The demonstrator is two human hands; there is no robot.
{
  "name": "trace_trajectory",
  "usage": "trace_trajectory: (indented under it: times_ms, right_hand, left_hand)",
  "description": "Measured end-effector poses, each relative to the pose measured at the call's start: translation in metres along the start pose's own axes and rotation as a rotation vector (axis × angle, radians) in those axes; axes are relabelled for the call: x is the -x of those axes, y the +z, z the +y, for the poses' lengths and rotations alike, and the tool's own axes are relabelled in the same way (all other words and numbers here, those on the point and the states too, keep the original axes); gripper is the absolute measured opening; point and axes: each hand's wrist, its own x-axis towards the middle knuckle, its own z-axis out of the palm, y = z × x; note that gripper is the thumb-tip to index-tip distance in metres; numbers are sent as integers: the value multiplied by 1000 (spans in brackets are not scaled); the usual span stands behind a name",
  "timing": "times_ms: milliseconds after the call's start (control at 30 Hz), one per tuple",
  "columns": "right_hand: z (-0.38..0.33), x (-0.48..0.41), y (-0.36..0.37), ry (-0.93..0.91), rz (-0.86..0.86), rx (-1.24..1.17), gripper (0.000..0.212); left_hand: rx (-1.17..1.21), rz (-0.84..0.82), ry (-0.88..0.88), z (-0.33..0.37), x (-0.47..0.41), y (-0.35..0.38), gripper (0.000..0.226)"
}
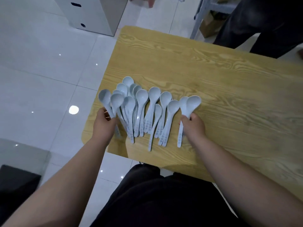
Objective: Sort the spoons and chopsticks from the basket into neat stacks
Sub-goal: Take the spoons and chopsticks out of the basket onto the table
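Spoons: lots of pale blue spoons (142,112) lie on the near left part of the table. Their bowls point away and their handles point back to the person. On the left they pile over each other. On the right they spread out more.
Left hand: the left hand (105,125) is at the left end of the bunch. Its fingers curl round the handle of the end spoon (104,96), whose bowl sits right by the table's left edge.
Right hand: the right hand (195,126) is at the right end. Its fingers curl round the last two spoons (193,102), which touch side by side.
Table: the table (229,95) is yellow wood with wavy lines and round corners.
Floor: the floor (41,71) has shiny white tiles.
Far left: a white cabinet (95,13) stands on the floor.
Far right: legs in dark trousers (262,27) stand just behind the table.
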Motion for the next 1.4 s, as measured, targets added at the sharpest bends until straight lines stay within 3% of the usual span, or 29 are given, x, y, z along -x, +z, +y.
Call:
trace_trajectory:
  times_ms: [200, 333, 400, 533, 600, 767, 900, 1067, 1233, 1400]
  right_hand:
    - [-16, -1, 36, -219, -94, 192, 18]
    - [-22, -7, 51, -266, -23, 260, 32]
    - [-20, -8, 55, -305, 46, 285, 33]
    - [-12, -6, 56, -327, 83, 397, 34]
    - [-6, -4, 55, -340, 84, 391, 34]
    - [3, -1, 57, -376, -6, 415, 53]
    - [1, 0, 60, -385, -104, 475, 64]
    - [7, 2, 52, -394, -38, 516, 70]
    - [6, 2, 53, -348, -185, 640, 78]
    - [0, 5, 48, -334, -224, 588, 81]
  left_hand:
    - [-245, -262, 301, 18, -20, 41, 20]
    - [-505, -222, 552, 12, -36, 55, 6]
    - [-617, -137, 620, 5, -40, 58, 24]
    - [-682, -41, 576, -6, -46, 50, 75]
    - [-745, -73, 562, -11, -52, 45, 87]
    - [-670, -216, 612, -17, -54, 50, 82]
    - [-627, -235, 585, -12, -57, 52, 83]
    - [-678, -209, 640, -21, -60, 40, 84]
    - [-727, -264, 659, -24, -58, 38, 80]
    - [-748, -239, 630, -13, -56, 33, 80]
